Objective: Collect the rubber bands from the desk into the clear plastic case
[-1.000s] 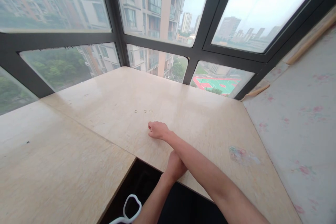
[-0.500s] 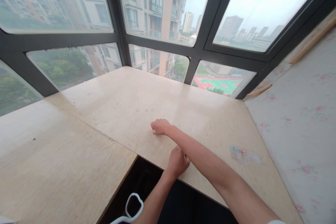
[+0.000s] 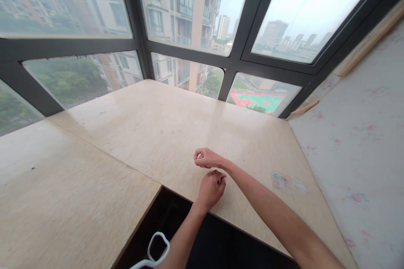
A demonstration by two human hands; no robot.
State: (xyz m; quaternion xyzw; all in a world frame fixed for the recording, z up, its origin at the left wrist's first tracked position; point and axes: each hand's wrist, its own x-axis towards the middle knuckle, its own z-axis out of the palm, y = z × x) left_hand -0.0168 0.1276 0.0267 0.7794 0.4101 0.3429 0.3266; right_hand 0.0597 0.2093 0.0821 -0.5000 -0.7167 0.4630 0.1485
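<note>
My left hand (image 3: 211,188) is closed, fingers curled in, just above the table near its front edge. Thin pale lines show at its fingers, too small to name. Just beyond it, my right hand (image 3: 206,158) is curled with fingertips pressed together; what it holds, if anything, is hidden. The two hands are close together. Farther left on the table lie three small thin yellow rings: a left ring (image 3: 161,132), a middle ring (image 3: 173,132) and a right ring (image 3: 179,131), spaced in a row.
A clear plastic bag (image 3: 287,180) with small coloured bits lies on the wooden table (image 3: 94,185) at the right. A small dark bit (image 3: 30,169) lies at far left. A white loop (image 3: 158,246) shows by my left forearm. Windows and a papered wall (image 3: 356,155) border the table.
My right hand has drawn back to the right, away from the rings and towards me. My left hand has risen slightly and turned its curled fingers up. The whole view has shifted slightly.
</note>
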